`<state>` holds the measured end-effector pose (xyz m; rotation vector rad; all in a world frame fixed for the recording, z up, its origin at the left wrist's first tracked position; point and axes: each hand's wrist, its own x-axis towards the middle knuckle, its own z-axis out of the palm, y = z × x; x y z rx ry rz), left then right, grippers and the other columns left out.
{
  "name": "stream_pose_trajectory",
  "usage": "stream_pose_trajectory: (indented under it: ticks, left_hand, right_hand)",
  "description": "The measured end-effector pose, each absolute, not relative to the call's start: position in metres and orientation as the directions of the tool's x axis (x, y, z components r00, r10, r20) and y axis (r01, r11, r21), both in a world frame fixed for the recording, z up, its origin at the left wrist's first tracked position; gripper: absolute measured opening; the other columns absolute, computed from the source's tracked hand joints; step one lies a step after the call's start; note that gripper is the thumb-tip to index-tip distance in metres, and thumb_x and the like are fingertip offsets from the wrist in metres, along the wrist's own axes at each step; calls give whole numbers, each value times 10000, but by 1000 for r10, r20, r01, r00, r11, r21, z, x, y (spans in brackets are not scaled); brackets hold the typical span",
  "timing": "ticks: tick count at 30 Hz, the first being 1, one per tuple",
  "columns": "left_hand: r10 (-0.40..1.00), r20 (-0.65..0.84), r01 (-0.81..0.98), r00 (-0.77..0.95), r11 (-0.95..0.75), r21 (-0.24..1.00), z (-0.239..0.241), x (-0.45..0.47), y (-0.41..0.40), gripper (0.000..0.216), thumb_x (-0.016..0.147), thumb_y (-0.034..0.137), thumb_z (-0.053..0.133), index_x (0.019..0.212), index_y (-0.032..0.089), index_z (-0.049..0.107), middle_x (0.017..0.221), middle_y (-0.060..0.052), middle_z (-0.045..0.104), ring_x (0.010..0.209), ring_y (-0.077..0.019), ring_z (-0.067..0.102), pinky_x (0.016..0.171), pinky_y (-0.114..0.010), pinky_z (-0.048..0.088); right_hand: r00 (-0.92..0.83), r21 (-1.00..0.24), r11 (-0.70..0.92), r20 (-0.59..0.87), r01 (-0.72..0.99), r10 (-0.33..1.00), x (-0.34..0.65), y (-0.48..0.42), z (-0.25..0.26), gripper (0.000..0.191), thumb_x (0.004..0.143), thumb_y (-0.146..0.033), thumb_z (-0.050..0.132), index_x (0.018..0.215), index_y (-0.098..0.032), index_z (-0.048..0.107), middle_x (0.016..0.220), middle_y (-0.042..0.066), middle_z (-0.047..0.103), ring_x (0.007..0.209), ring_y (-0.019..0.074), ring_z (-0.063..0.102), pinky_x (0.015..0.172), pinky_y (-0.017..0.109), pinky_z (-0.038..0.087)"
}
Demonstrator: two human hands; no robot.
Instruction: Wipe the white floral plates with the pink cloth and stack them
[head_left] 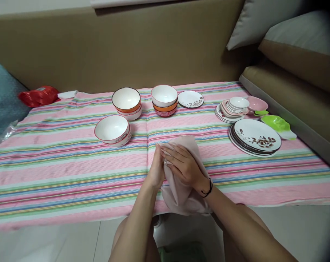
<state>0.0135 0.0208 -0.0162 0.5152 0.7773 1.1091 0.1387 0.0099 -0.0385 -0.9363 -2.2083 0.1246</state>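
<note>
Both my hands meet over a pale pink cloth [181, 193] above the front edge of the striped surface. My left hand [157, 168] presses edge-on against the cloth, fingers straight and together. Over the top of the cloth lies my right hand [182, 164], fingers curled into the fabric; a black band circles its wrist. Whatever the cloth wraps is hidden. Nearest dish is a white bowl with a red rim [112, 130] to the left.
A pink striped sheet [58, 171] covers a low platform. Two bowl stacks [126, 103] [164, 100] and a small plate [190, 99] stand behind. Patterned plates [254, 137], small dishes [234, 107] and green dishes [279, 125] sit right. A red bag [39, 95] lies far left.
</note>
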Motion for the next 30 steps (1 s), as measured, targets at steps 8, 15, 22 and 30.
stream_pose_trajectory:
  ticks: [8, 15, 22, 30]
  left_hand:
    - [941, -217, -466, 259, 318, 825, -22, 21, 24, 312, 744, 337, 729, 1007, 170, 715, 956, -57, 733, 926, -229, 657, 810, -284, 467]
    - [974, -191, -541, 124, 227, 810, -20, 24, 22, 242, 735, 296, 726, 937, 162, 729, 963, -69, 734, 1004, -252, 648, 905, -327, 469]
    - [937, -345, -797, 54, 249, 550, -11, 27, 31, 283, 845, 273, 605, 1096, 160, 676, 1035, -78, 725, 1098, -242, 620, 995, -369, 451]
    - [908, -399, -855, 124, 302, 422, -8, 22, 36, 416, 973, 353, 360, 1203, 119, 615, 1109, -104, 701, 1158, -197, 585, 1006, -306, 443]
  right_hand:
    - [-111, -682, 493, 523, 541, 845, 155, 28, -41, 417, 999, -268, 327, 1395, -231, 451, 1432, 36, 472, 1364, 180, 376, 1146, 438, 308]
    - [104, -800, 372, 469, 471, 877, 162, 31, -48, 422, 1000, -344, 331, 1376, -227, 483, 1427, 40, 479, 1367, 193, 372, 1152, 451, 303]
    - [186, -767, 372, 528, 523, 828, 156, 27, -50, 446, 1003, -318, 307, 1438, -249, 377, 1476, 51, 409, 1390, 202, 333, 1155, 523, 275]
    - [-306, -430, 610, 587, 666, 749, 137, 10, -39, 528, 965, -224, 322, 1489, -189, 267, 1526, 70, 315, 1424, 216, 255, 1145, 495, 295]
